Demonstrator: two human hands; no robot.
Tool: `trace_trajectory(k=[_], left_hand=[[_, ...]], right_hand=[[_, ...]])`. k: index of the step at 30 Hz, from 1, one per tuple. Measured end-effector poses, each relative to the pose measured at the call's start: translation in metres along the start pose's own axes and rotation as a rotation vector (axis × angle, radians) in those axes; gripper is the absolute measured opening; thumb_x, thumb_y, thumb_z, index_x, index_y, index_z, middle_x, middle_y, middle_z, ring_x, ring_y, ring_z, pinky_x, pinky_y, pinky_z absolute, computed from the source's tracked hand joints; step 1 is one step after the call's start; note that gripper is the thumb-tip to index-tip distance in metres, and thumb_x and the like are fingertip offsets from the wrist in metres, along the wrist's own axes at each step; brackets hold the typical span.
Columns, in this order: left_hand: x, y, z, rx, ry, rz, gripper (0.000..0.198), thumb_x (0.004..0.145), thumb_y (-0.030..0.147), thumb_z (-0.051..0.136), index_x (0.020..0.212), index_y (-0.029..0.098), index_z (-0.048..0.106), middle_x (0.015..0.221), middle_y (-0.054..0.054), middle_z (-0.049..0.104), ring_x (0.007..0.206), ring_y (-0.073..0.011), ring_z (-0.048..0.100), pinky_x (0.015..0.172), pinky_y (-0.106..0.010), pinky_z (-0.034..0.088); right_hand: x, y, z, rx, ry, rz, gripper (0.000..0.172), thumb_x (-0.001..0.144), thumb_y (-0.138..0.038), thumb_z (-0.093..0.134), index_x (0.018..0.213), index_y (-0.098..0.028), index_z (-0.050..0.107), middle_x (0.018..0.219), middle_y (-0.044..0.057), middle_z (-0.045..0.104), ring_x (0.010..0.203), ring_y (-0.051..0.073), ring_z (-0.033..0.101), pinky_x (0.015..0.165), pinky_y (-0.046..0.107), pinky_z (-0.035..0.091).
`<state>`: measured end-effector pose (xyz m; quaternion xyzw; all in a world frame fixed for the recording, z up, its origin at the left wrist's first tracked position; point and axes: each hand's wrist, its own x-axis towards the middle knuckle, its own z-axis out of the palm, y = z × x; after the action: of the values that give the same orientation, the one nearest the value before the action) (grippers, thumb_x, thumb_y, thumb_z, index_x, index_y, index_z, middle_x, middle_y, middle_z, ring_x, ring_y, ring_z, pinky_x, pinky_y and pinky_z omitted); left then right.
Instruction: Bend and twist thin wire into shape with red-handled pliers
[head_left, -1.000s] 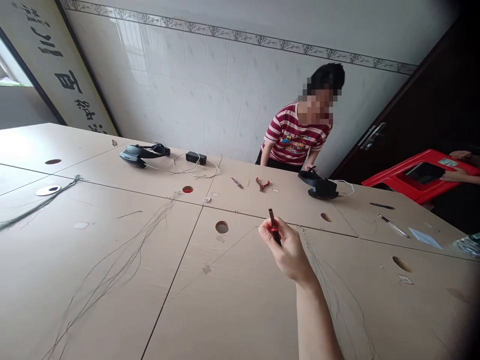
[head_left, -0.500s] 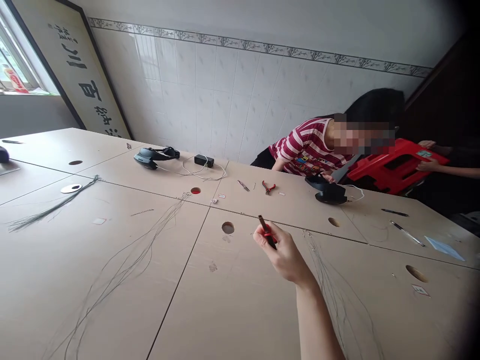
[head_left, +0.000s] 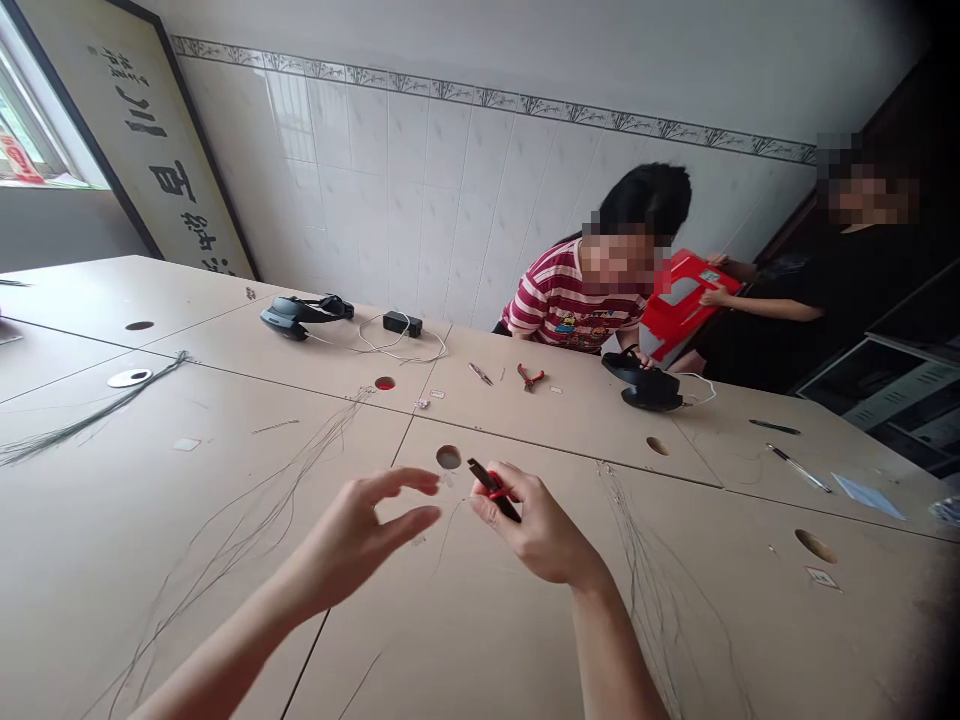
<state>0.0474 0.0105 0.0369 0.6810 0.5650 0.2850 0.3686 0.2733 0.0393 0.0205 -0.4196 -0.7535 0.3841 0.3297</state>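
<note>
My right hand (head_left: 536, 525) is closed around a slim dark tool with a red band (head_left: 489, 482); its exact kind is not clear. The tool's tip points up and to the left. My left hand (head_left: 375, 520) hovers to the left of it, thumb and fingers apart, with nothing visible between them. A thin wire (head_left: 448, 535) hangs in the space between the two hands, and I cannot tell whether either hand holds it. To the right of my right wrist, a bundle of fine wires (head_left: 634, 540) lies on the table.
Another wire bundle (head_left: 292, 470) lies to the left, with a thicker dark bundle (head_left: 112, 410) beyond. Across the table are red-handled pliers (head_left: 530, 377), two black headsets (head_left: 285, 315) and a pen (head_left: 799, 468). A person in a striped shirt (head_left: 559, 300) sits opposite; another holds a red object (head_left: 686, 300).
My left hand has come into view from the lower left. My right hand has shifted left and slightly down with the tool. The person opposite has turned and leaned left.
</note>
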Motion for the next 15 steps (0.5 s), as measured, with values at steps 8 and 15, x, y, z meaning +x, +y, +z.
trace_trajectory(k=[8, 15], left_hand=[[0.015, 0.013, 0.035, -0.201, -0.064, 0.013, 0.028, 0.089, 0.043, 0.053, 0.083, 0.022, 0.071, 0.086, -0.003, 0.073, 0.076, -0.0176, 0.062, 0.063, -0.026, 0.046], [0.011, 0.014, 0.035, -0.185, -0.06, -0.017, 0.034, 0.089, 0.046, 0.051, 0.078, 0.02, 0.069, 0.081, -0.002, 0.07, 0.053, -0.01, 0.043, 0.048, -0.023, 0.032]], right_hand=[[0.002, 0.002, 0.001, -0.003, -0.036, 0.019, 0.016, 0.091, -0.029, 0.053, 0.078, -0.021, 0.049, 0.077, 0.0, 0.054, 0.073, 0.014, 0.051, 0.065, 0.025, 0.041], [0.002, -0.002, 0.006, 0.001, -0.068, 0.021, 0.016, 0.09, -0.026, 0.053, 0.075, -0.02, 0.049, 0.078, -0.001, 0.053, 0.072, 0.013, 0.049, 0.063, 0.024, 0.04]])
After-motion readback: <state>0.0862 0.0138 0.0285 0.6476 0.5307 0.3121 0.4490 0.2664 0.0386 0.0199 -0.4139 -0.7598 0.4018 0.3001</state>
